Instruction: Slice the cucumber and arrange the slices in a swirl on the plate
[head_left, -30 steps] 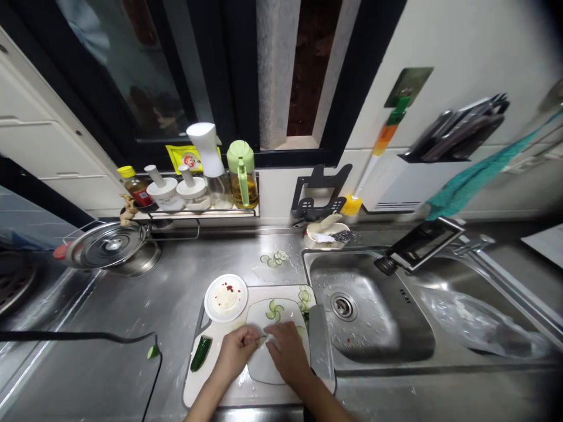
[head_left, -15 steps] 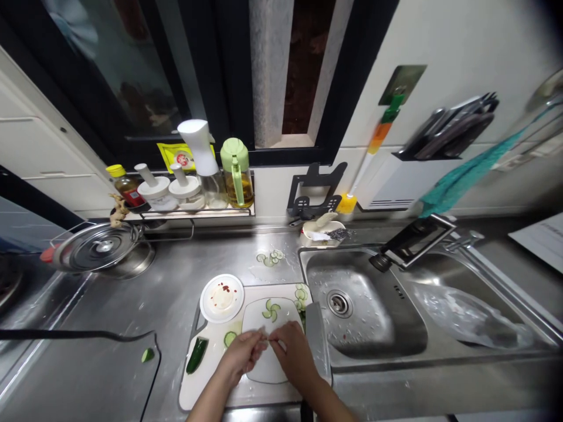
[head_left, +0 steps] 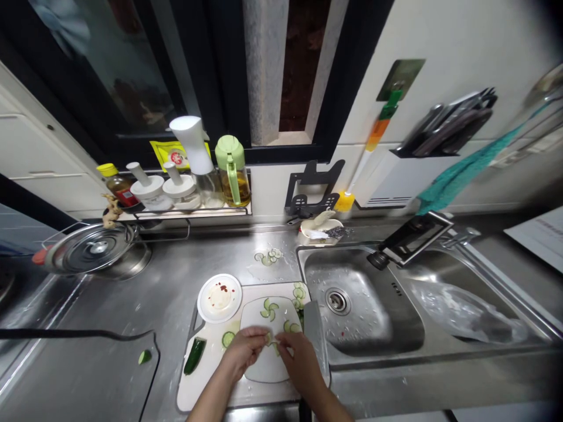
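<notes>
My left hand [head_left: 241, 351] and my right hand [head_left: 302, 356] meet over a white square plate [head_left: 264, 374] with a dark rim line. Both pinch a thin cucumber slice [head_left: 271, 342] between their fingertips. On the plate's far part, curved cucumber pieces [head_left: 270, 309] lie in a pinwheel, and a few more pieces [head_left: 290, 326] sit to the right. Underneath is a pale cutting board [head_left: 191, 397]. A dark green cucumber chunk [head_left: 194, 356] and a round slice [head_left: 227, 339] rest left of my left hand. More slices [head_left: 299, 292] lie at the board's top right corner.
A small white dish [head_left: 203, 306] with red bits stands at the board's upper left. Along the board's right side lies a grey blade [head_left: 315, 331]. Cucumber slices [head_left: 268, 257] and a cucumber end [head_left: 145, 356] lie on the counter. The sink [head_left: 373, 310] is right.
My right hand has shifted slightly right and down, uncovering cucumber pieces on the plate's right. The slice between my fingertips now shows more clearly. The whole view has shifted slightly.
</notes>
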A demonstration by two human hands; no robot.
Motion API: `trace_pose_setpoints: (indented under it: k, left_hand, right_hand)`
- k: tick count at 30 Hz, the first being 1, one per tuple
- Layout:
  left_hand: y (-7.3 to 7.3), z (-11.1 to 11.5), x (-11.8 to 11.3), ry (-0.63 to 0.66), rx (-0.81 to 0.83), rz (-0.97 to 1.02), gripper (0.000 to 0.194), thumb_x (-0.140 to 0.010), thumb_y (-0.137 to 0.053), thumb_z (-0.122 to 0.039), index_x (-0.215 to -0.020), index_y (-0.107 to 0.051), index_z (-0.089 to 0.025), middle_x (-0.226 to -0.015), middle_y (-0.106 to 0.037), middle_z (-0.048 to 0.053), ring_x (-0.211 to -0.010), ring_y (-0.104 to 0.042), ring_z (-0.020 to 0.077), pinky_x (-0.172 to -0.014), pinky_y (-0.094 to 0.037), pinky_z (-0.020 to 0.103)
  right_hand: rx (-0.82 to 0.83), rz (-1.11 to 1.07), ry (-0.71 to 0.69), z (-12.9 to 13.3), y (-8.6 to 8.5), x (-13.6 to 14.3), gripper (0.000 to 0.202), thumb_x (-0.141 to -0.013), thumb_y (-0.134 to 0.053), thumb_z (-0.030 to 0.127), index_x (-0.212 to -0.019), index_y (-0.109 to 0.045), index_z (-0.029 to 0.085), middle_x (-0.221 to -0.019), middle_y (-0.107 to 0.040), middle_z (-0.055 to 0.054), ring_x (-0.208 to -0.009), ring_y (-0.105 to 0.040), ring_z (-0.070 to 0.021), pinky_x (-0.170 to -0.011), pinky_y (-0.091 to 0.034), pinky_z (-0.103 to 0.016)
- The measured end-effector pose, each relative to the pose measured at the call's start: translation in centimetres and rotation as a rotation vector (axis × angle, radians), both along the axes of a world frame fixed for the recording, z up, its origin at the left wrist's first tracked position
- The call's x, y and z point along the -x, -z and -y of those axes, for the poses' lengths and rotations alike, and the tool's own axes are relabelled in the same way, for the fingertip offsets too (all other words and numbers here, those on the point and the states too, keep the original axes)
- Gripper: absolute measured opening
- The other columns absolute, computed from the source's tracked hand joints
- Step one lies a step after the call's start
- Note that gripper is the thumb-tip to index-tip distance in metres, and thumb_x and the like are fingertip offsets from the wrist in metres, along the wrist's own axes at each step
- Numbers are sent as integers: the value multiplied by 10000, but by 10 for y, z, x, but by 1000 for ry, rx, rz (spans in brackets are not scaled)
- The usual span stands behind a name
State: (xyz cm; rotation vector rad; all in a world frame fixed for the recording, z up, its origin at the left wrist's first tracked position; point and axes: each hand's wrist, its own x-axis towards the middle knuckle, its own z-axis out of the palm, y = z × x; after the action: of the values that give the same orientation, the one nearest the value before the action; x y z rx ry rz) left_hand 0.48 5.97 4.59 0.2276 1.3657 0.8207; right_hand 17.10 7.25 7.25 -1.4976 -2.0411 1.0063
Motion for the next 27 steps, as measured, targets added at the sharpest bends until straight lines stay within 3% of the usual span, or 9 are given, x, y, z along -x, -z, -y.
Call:
trace_pose_setpoints:
  k: [4,9,14,21,27]
  left_hand:
    - [7,1,-4,104,-158,-282,252,-543,-774,-317,-699,-693,-136,-557,-624,-20,-502,-487,73,-513,-361,205]
    - [10,5,-5,265,-266,-477,112,-598,-682,-240,-674,-695,-159,-662,-685,7,-633,-593,132,-639,-443,246]
    - [4,7,-7,429,-304,-659,128,-636,-588,-159,-693,-702,-172,-692,-697,2,-683,-623,145,-668,-453,240]
    - [-10,6,-9,596,-278,-774,181,-676,-548,-117,-731,-705,-188,-735,-700,-8,-735,-628,126,-688,-431,198]
    - [-15,6,-12,691,-252,-866,176,-700,-538,-123,-731,-694,-199,-742,-694,-6,-740,-612,121,-674,-389,200]
  right_hand:
    - [156,18,91,7,3,0,158,-770,-497,119,-793,-621,215,-656,-627,21,-656,-587,-161,-631,-392,-257]
    - [220,116,47,19,13,-1,190,-786,-490,107,-746,-639,217,-657,-634,19,-656,-585,-158,-618,-366,-249]
    - [168,314,30,28,23,-1,191,-828,-511,132,-793,-680,214,-733,-648,-30,-797,-585,-191,-697,-377,-260]
    - [205,409,-13,28,13,3,182,-837,-531,151,-825,-698,222,-797,-659,-50,-854,-569,-194,-725,-366,-253]
    - [163,423,-50,30,14,5,195,-852,-517,140,-794,-684,223,-779,-683,-22,-876,-550,-201,-725,-343,-264]
